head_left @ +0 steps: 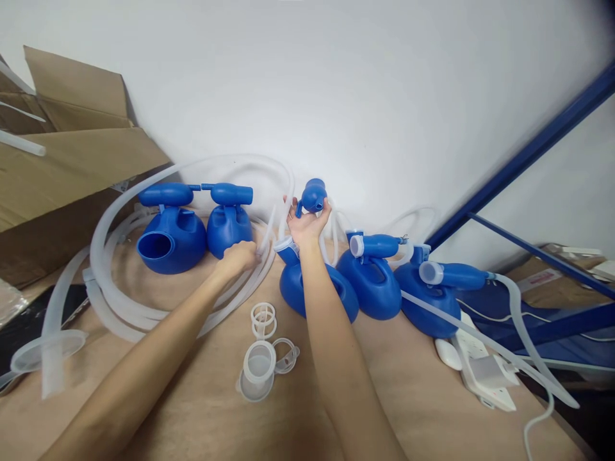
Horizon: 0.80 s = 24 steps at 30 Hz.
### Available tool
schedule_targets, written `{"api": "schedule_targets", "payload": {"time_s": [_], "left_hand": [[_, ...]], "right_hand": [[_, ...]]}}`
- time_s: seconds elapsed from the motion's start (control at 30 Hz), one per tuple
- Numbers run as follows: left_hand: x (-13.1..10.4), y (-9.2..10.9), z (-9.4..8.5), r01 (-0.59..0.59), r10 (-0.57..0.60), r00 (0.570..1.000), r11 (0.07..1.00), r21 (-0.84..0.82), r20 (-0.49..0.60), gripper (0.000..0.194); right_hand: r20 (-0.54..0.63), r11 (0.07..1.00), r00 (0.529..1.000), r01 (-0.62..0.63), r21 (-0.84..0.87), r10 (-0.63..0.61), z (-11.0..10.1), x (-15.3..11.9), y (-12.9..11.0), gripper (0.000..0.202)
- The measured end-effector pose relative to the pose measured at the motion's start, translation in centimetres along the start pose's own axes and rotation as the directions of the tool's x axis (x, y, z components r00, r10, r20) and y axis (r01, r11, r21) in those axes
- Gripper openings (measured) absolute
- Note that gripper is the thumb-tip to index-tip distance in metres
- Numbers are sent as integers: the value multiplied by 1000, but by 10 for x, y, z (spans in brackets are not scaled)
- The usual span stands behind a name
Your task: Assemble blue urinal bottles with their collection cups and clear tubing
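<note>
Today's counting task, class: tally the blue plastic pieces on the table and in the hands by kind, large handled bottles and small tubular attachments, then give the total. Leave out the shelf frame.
Blue handled bottles: 5
Blue tubular attachments, including the one in the right hand: 5
Total: 10
</note>
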<state>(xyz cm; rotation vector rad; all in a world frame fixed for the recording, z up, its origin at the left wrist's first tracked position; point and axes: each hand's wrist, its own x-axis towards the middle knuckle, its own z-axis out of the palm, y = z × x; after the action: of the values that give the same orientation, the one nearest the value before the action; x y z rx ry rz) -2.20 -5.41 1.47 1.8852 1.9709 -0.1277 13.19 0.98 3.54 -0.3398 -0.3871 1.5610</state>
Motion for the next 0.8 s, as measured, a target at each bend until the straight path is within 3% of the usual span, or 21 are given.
{"api": "schedule_targets", "payload": {"time_s": [0.13, 0.2, 0.3, 0.4, 0.5, 0.63, 0.8], "left_hand": [[-16, 4, -18, -25, 21, 995, 999, -46, -96, 43], [-26, 9, -23, -75, 70, 996, 994, -80, -63, 43], [-34, 17, -18, -113, 129, 985, 984, -139, 117, 39], [-30, 24, -2, -78, 133, 934, 982, -174, 331, 34], [-18, 28, 13, -24, 97, 885, 986, -164, 454, 37], [-10, 22, 14, 4, 50, 900, 992, -123, 432, 41], [-23, 8, -6, 36, 4, 941, 993, -111, 339, 37]], "right_hand": [[0, 1000, 1000, -1, 11, 1, 1, -1, 0, 46], [9, 1000, 1000, -1, 1, 1, 1, -1, -1, 46], [17, 1000, 1000, -5, -12, 5, 1, -2, -1, 47], [8, 1000, 1000, -7, -11, 7, 2, -2, -2, 47], [2, 1000, 1000, -8, -3, 8, 3, -2, -2, 47], [9, 1000, 1000, -7, -3, 7, 2, -3, -1, 45], [-39, 998, 999, 30, -63, -33, 4, -2, 0, 45]]}}
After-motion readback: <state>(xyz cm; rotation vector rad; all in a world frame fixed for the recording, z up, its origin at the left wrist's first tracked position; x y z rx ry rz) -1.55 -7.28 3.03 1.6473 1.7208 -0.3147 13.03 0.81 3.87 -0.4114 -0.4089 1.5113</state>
